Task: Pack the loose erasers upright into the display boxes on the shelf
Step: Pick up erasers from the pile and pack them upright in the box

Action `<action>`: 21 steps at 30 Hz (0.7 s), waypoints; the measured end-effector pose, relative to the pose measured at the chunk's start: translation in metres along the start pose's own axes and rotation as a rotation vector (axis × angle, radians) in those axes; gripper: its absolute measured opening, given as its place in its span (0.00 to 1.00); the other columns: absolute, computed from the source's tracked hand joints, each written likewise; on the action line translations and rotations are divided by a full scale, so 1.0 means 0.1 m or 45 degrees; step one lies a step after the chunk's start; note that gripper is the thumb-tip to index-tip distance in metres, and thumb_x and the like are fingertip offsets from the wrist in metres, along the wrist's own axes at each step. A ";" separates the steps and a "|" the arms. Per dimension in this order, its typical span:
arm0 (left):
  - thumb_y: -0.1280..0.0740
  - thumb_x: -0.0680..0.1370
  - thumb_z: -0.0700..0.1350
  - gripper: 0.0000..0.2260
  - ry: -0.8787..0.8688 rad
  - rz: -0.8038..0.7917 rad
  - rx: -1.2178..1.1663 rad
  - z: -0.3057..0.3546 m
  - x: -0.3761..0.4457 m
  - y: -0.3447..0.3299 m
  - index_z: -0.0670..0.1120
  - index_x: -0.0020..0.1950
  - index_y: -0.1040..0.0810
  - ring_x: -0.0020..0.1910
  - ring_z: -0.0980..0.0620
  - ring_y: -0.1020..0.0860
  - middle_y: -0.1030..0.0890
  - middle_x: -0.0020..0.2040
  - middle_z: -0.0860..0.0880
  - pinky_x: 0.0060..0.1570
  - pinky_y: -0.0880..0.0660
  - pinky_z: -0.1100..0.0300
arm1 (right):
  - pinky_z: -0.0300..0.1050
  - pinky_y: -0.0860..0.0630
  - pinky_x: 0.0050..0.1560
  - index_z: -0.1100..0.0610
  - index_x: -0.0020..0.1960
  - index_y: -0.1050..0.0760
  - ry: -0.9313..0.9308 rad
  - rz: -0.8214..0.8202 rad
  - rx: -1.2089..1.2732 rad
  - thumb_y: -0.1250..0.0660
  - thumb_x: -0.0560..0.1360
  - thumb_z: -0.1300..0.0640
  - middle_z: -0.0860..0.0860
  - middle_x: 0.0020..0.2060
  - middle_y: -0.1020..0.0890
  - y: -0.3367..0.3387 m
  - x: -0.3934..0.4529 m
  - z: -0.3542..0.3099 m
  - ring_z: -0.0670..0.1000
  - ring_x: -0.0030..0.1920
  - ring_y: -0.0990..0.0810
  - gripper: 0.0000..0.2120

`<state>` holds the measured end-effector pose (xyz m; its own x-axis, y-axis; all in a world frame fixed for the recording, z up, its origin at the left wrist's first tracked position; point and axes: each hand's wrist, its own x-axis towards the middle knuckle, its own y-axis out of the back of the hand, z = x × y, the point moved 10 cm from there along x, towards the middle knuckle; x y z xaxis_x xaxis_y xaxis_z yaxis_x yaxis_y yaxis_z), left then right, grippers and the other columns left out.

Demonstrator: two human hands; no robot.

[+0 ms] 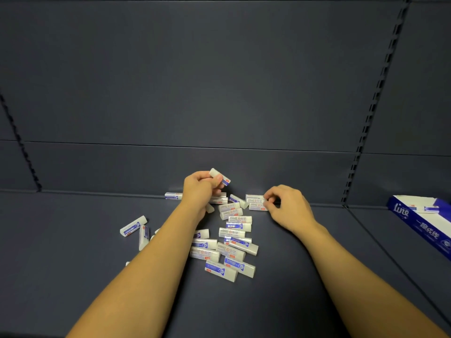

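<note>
Several white erasers in blue-and-white sleeves lie scattered in a pile (231,242) on the dark shelf (73,276). My left hand (200,189) is raised above the back of the pile and grips one eraser (219,176) between thumb and fingers. My right hand (285,206) rests low on the shelf, and its fingertips pinch the end of two erasers (255,202) lying side by side at the pile's back right. A blue-and-white display box (424,220) stands at the far right, with a couple of erasers lying in it.
A few stray erasers (134,225) lie left of my left forearm, and one (173,195) sits by the back wall. The shelf's dark back panel (219,93) rises behind, with slotted uprights (366,118) at both sides.
</note>
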<state>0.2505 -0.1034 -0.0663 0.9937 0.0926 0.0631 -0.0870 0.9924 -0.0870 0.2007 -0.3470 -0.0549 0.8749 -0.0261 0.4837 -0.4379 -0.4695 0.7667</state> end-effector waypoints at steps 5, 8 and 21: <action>0.29 0.79 0.42 0.06 -0.011 0.014 -0.021 0.01 -0.02 -0.01 0.43 0.55 0.19 0.41 0.51 0.18 0.14 0.45 0.45 0.42 0.21 0.52 | 0.45 0.25 0.49 0.47 0.54 0.21 0.166 -0.116 -0.183 0.29 0.76 0.48 0.42 0.49 0.22 -0.13 -0.02 -0.22 0.46 0.52 0.24 0.08; 0.30 0.80 0.42 0.05 -0.014 0.008 0.023 -0.01 -0.02 -0.04 0.45 0.55 0.19 0.44 0.49 0.17 0.14 0.45 0.47 0.53 0.20 0.46 | 0.45 0.26 0.50 0.48 0.57 0.21 0.190 -0.160 -0.263 0.30 0.77 0.46 0.44 0.51 0.22 -0.15 -0.02 -0.25 0.47 0.54 0.24 0.11; 0.30 0.80 0.42 0.05 -0.021 -0.040 0.028 -0.01 -0.06 -0.11 0.46 0.55 0.19 0.45 0.48 0.17 0.14 0.46 0.46 0.50 0.20 0.47 | 0.44 0.26 0.44 0.46 0.49 0.18 0.016 -0.208 -0.364 0.29 0.73 0.43 0.42 0.42 0.21 -0.03 0.03 -0.18 0.50 0.47 0.21 0.08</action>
<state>0.2455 -0.1154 -0.0671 0.9947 0.0625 0.0817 -0.0575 0.9964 -0.0630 0.2013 -0.3292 -0.0481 0.9365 0.0407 0.3482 -0.3338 -0.2001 0.9212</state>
